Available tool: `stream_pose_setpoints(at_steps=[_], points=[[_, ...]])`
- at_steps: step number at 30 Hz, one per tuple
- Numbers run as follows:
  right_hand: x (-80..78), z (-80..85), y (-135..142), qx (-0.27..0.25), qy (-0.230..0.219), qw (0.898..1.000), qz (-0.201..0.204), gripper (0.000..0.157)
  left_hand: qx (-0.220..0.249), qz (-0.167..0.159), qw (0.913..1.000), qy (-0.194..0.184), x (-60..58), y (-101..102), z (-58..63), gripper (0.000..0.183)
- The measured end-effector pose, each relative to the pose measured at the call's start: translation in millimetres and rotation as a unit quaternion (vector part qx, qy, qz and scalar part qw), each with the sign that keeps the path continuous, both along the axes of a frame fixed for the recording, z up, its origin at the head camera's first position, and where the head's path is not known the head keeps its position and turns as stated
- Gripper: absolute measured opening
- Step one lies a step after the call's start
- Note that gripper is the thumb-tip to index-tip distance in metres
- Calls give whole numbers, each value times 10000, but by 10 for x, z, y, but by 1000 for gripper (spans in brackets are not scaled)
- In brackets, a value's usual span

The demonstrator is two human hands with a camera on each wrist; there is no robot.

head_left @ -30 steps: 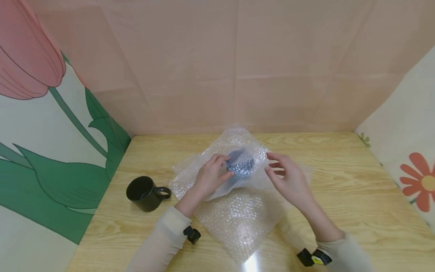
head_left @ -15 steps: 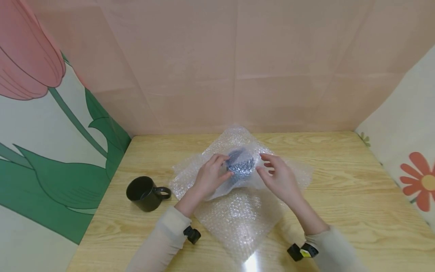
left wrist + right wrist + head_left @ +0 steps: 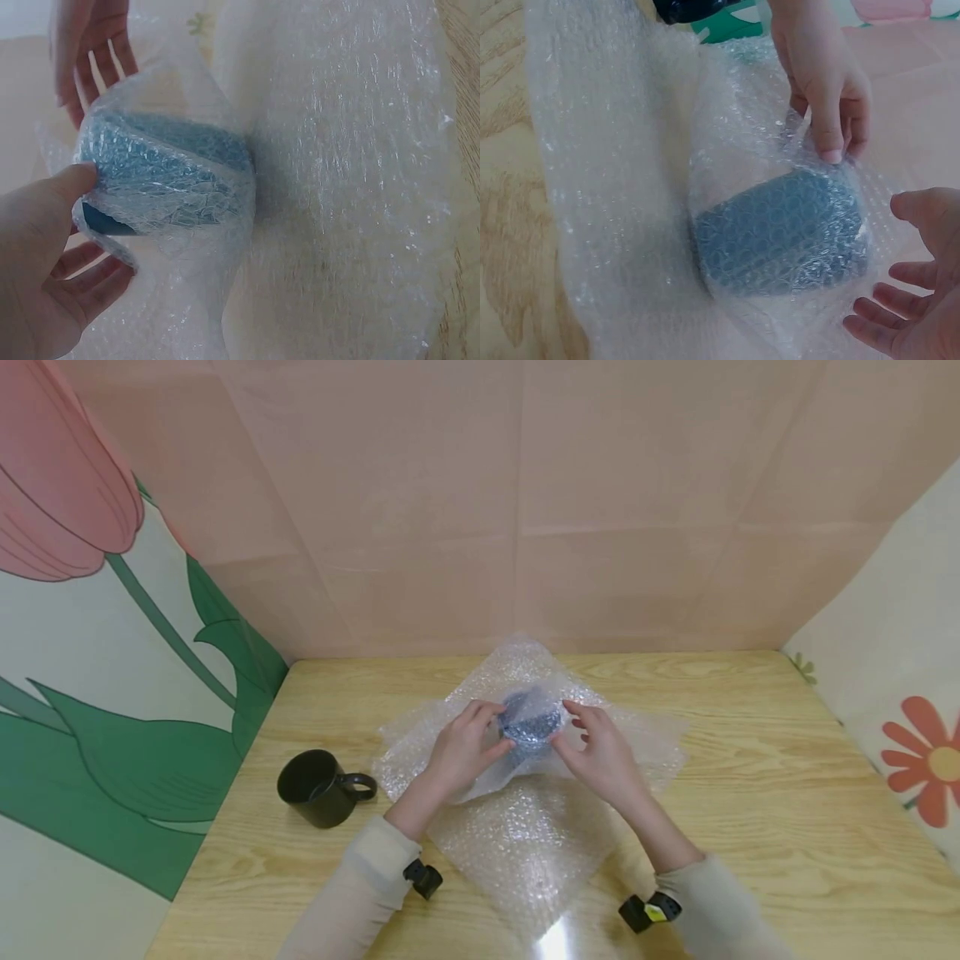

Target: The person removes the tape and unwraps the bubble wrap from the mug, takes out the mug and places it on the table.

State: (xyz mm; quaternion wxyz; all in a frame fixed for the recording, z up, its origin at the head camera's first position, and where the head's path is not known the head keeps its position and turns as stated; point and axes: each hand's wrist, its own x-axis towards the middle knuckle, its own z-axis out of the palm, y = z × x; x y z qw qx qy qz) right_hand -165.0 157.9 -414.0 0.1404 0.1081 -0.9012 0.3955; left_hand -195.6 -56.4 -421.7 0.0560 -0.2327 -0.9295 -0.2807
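Observation:
A blue cylindrical object [image 3: 531,717] stands in the middle of the bubble wrap [image 3: 525,835], with a layer of the wrap folded around it. My left hand [image 3: 463,750] holds the wrap at the object's left side. In the left wrist view its thumb presses the wrap's edge against the blue surface, and a bare dark-blue strip shows beside it. My right hand [image 3: 602,753] is at the object's right side, thumb and fingers spread around it. The right wrist view shows those fingers [image 3: 911,300] just beside the wrapped object, nothing pinched between them.
A black mug [image 3: 318,789] stands to the left on the wooden table [image 3: 765,777], its handle pointing toward the wrap. A pinkish backdrop [image 3: 517,510] rises at the table's back edge, with flower-patterned panels [image 3: 930,635] on both sides.
My right hand has moved left, from apart from the wrapped object to right at its side. My left hand has kept its hold, and the mug stays put.

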Motion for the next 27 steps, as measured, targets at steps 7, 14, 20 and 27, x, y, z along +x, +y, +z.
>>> stream_pose_setpoints(at_steps=[7, 14, 20, 27], points=[[-14, -71, -33, 239, 121, 9996, 52, 60, -73, 4, 9999, 78, 7, 2, 18, 56], [-35, -148, -66, 386, 307, 9988, -16, 68, -62, -15, 9999, 126, 16, 0, 25, 56], [-56, -179, -91, 489, 443, 9978, -56, 69, -67, -57, 9997, 249, 10, 1, 21, 55], [-67, -183, -97, 638, 553, 9964, -41, 67, -232, -53, 9993, 286, 7, 3, 32, 56]])
